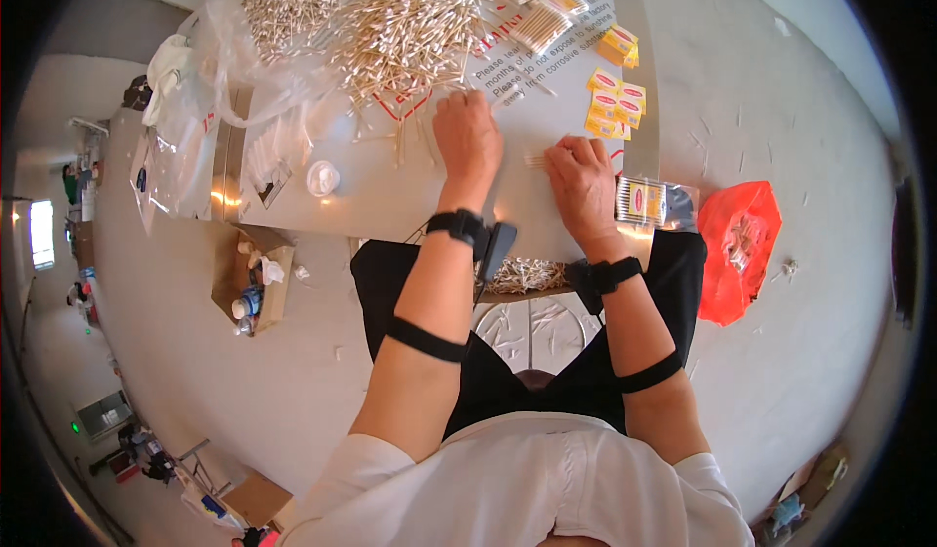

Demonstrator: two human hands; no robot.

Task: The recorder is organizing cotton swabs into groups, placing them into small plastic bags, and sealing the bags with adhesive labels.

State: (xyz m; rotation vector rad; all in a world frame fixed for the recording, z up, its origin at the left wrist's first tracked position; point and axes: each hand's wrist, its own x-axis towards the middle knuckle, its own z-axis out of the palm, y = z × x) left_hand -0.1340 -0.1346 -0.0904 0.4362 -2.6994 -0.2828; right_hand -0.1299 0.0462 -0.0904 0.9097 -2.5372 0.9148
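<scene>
A big loose heap of cotton swabs (405, 35) lies at the far side of the metal-topped table. My left hand (467, 137) is at the heap's near edge, its fingers bent and pressed together; what they pinch, if anything, is hidden. To its right, my right hand (583, 184) is closed on a small bunch of cotton swabs (535, 160), whose ends stick out leftward from the fingertips. Just beside the right wrist lies a clear pack of swabs (641, 200) with a yellow label. Several yellow cards (615, 103) lie beyond that hand.
Filled swab packs (542, 25) lie at the far right of the table (381, 196). A small white round tub (323, 178) stands left, near clear plastic bags (278, 152). A red bag (737, 254) hangs off the right side. A cardboard box (278, 298) is below the left edge. Swabs fill a tray (527, 276) at my lap.
</scene>
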